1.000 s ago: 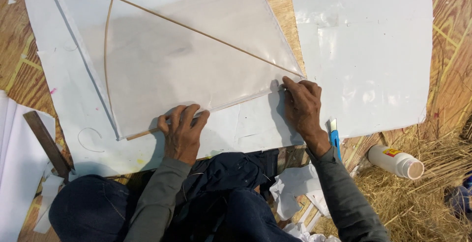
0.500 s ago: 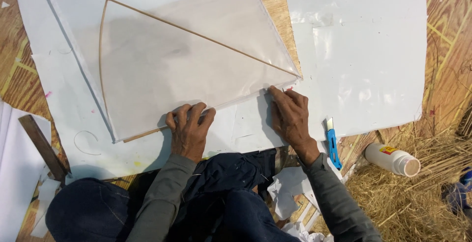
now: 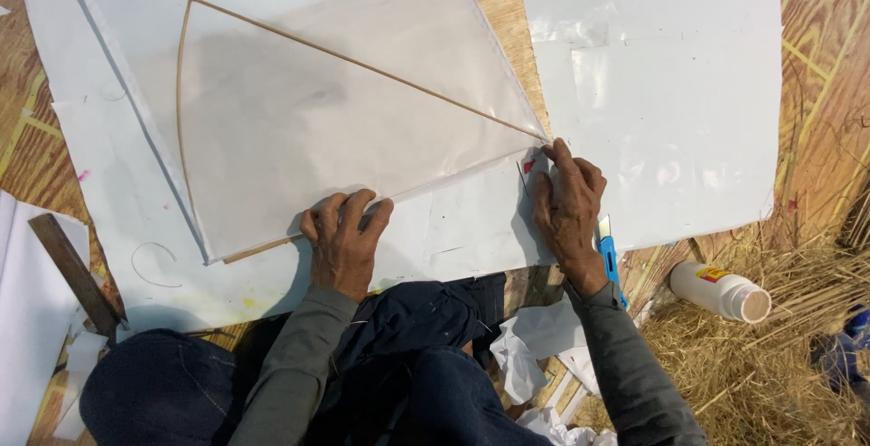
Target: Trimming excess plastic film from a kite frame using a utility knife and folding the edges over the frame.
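Kite-making seen from above, over the knees of a person sitting on a wooden plank floor (image 3: 820,111). A diamond-shaped kite (image 3: 299,111) of thin, translucent white paper lies flat on larger white sheets (image 3: 453,228) spread over the floor. One straight, slender stick (image 3: 362,63) runs across the kite from its upper left corner to its right corner, and a second thin stick (image 3: 180,92) bows in a curve across it near the left side.

The left hand (image 3: 344,245) rests palm down on the kite's lower edge, fingers pressed close together and flat on the paper. The right hand (image 3: 568,203) lies palm down just beside the kite's right corner, where the straight stick ends; its fingers are slightly spread and press the white paper there, with the fingertips touching the corner. Neither hand grips anything.

Just right of the right wrist lies a blue utility knife (image 3: 607,256) with its blade end pointing up. Farther right, a white plastic bottle (image 3: 720,290) with a yellow and red label lies on its side among dry, tangled straw (image 3: 770,364). A glossy white sheet (image 3: 662,83) covers the floor at the upper right. At the lower left a dark, flat wooden strip (image 3: 74,274) lies at a slant. Crumpled white scraps (image 3: 530,346) sit between the person's legs, which are in dark blue trousers; the sleeves are grey.
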